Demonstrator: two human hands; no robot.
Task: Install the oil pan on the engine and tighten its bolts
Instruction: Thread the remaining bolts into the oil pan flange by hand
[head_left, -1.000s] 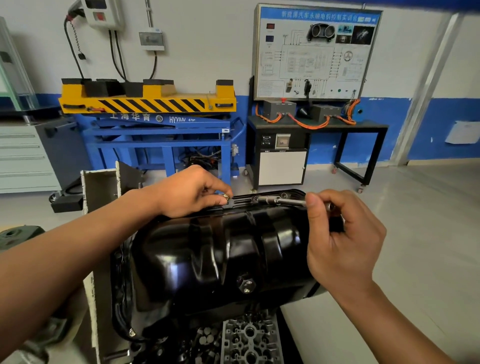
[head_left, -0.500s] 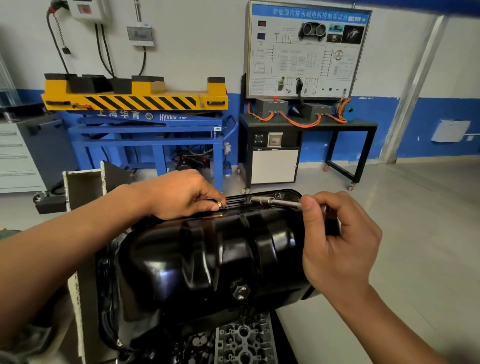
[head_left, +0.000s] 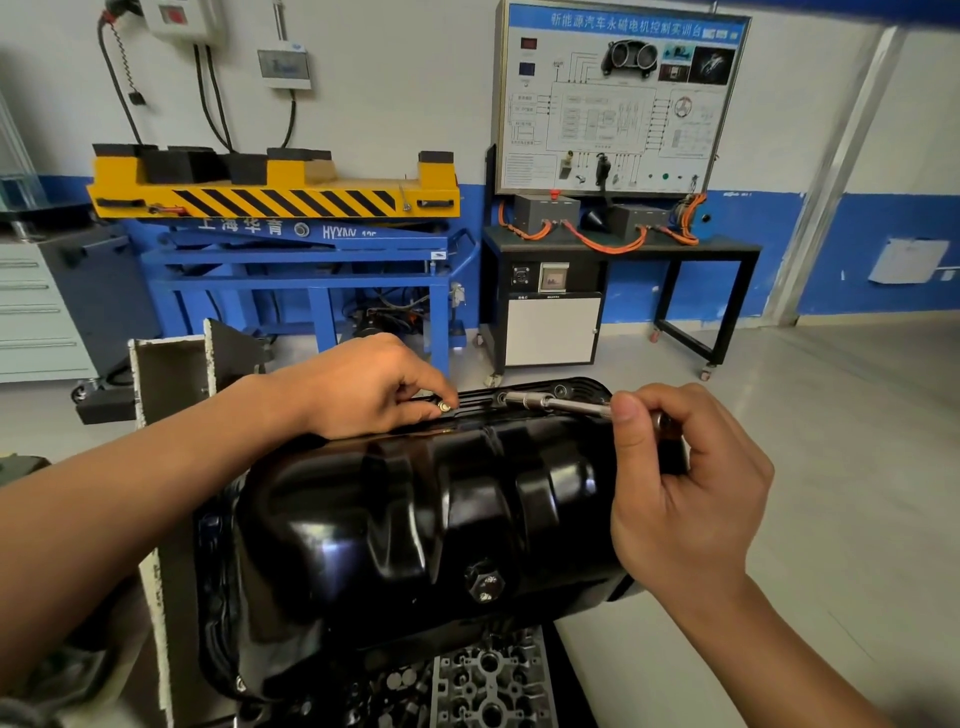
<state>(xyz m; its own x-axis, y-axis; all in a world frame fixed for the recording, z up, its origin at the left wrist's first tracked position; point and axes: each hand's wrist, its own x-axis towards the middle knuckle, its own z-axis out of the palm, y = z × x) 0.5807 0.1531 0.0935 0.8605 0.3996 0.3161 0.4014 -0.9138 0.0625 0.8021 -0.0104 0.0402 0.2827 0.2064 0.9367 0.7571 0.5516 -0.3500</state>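
both hands were at the far rim of the black oil pan (head_left: 415, 519), which sat on the engine (head_left: 488, 680).
the left hand (head_left: 363, 387) pinched a bolt (head_left: 444, 407) between thumb and fingers at the rim; the right hand (head_left: 685, 499) curled its fingers round a socket driver (head_left: 550, 402) whose tip lay on the same rim. the pan's bulge hid most of that rim. behind stood a blue lift stand (head_left: 311, 249), a wiring board (head_left: 618, 98) and a black table (head_left: 727, 247).

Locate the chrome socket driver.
Head view, right of centre: the chrome socket driver sits on the far flange of the glossy black oil pan, gripped by the right hand.
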